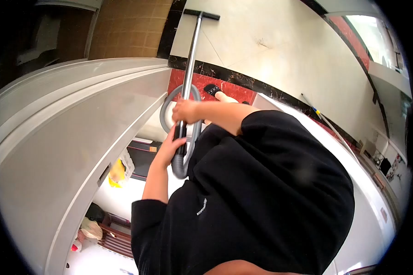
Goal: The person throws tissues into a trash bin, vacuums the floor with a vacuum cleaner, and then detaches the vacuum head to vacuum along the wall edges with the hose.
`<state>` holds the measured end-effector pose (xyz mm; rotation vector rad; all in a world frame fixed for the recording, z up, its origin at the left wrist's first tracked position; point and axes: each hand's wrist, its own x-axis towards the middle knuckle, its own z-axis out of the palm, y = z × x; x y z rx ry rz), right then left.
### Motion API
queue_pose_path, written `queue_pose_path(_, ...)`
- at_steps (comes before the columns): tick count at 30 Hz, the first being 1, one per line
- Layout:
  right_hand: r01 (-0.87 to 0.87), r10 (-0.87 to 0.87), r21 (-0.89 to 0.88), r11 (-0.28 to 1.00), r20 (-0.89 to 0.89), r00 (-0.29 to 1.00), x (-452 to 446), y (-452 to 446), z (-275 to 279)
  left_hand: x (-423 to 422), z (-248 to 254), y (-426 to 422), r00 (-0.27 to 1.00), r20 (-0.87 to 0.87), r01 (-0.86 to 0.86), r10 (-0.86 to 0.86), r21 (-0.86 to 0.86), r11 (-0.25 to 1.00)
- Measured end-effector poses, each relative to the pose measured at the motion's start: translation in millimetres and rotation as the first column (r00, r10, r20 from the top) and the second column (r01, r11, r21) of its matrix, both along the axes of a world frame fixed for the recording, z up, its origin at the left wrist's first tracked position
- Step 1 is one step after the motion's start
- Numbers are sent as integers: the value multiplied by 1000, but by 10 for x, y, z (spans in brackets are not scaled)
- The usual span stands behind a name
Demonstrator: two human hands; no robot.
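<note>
My right hand (186,112) is wrapped round a vacuum cleaner wand where its metal tube (192,57) meets the black handle (181,133). Lower down, my left hand (169,147) grips that handle, thumb across it. A ribbed grey hose (181,169) runs from the handle's end and loops up behind my hands. At the far end of the tube, the wide black floor head (201,15) rests on the pale tiled floor. Part of the hose is hidden behind my hands and the wand.
A white door panel (78,137) stands close on the left. A red and black stone threshold (236,87) crosses ahead, with my slippered foot (212,89) on it. A long pole (328,123) leans right. A yellow bag (117,174), dark box (140,160) and brown rack (117,236) lie lower left.
</note>
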<state>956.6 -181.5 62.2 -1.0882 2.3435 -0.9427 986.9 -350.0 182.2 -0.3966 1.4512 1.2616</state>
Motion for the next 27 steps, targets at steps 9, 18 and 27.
queue_pose_path(9,-237,369,-389,890,311,876,850,-1403,584,668,1131,-1487,931,179,353,-319,-215,910)
queue_pose_path(18,114,-128,93,989,154,980,881,-662,-12,365,9,-888,910,12,412,-413,72,909)
queue_pose_path(27,747,-852,417,517,336,402,1807,660,246,168,-3,-1013,911,138,397,-389,-31,917)
